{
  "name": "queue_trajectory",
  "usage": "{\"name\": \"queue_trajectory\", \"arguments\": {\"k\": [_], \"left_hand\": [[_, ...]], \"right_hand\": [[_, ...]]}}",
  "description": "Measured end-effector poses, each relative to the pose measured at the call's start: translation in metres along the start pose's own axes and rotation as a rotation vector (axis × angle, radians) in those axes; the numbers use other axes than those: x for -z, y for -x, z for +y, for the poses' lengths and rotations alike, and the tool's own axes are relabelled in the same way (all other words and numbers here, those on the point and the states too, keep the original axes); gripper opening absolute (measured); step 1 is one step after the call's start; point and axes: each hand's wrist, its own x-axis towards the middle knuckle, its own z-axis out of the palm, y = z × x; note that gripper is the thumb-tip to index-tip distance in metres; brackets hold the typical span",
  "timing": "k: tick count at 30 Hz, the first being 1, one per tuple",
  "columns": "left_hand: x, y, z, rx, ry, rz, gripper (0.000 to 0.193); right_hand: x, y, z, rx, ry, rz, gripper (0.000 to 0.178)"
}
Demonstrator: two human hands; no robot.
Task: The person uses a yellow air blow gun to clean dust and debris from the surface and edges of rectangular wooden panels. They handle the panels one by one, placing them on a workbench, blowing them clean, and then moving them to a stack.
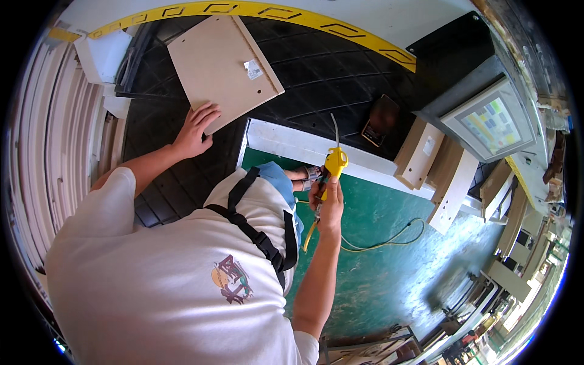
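Note:
A flat, light-brown wooden panel [216, 64] lies aslant on the black work surface [304, 91]; it has a few round holes, a groove along one long side and a small white label. My left hand [196, 131] rests on the panel's near left corner, fingers flat on its face and thumb apart near the edge. In my right hand [330, 204] is a yellow air blow gun [336, 161] with a thin metal nozzle pointing away from me over the white front ledge [292, 140]. My fingers wrap round its handle and partly hide it.
A loose hose [389, 243] curls over the green floor [377, 286]. Wooden pieces [453, 182] stick out past the ledge at right, below a black box with a screen [493, 121]. A dark flat object [381, 120] lies nearby. Stacked boards [58, 128] stand at left; a yellow beam [243, 8] spans the back.

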Motion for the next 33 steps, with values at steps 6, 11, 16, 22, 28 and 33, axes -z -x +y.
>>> {"name": "queue_trajectory", "arguments": {"k": [6,11,16,22,28,33], "left_hand": [[-0.002,0.002,-0.002,0.011,0.030,-0.002,0.076],[0.000,0.000,0.001,0.021,0.051,-0.004,0.076],[0.000,0.005,-0.005,-0.012,0.010,-0.053,0.073],[0.023,0.006,-0.026,-0.100,-0.030,-0.176,0.068],[0.050,0.020,-0.111,0.151,-0.193,-0.138,0.069],[-0.011,0.011,-0.109,0.839,-0.202,0.144,0.103]], "right_hand": [[-0.007,0.024,-0.004,-0.298,0.342,-0.439,0.043],[-0.013,0.030,-0.008,-0.378,0.348,-0.483,0.042],[-0.008,0.029,0.005,-0.257,0.064,-0.507,0.047],[-0.022,0.022,0.036,-0.252,-0.299,-0.449,0.067],[-0.014,0.026,0.052,-0.239,-0.519,-0.401,0.075],[-0.017,0.024,0.055,-0.236,-0.508,-0.404,0.078]]}}
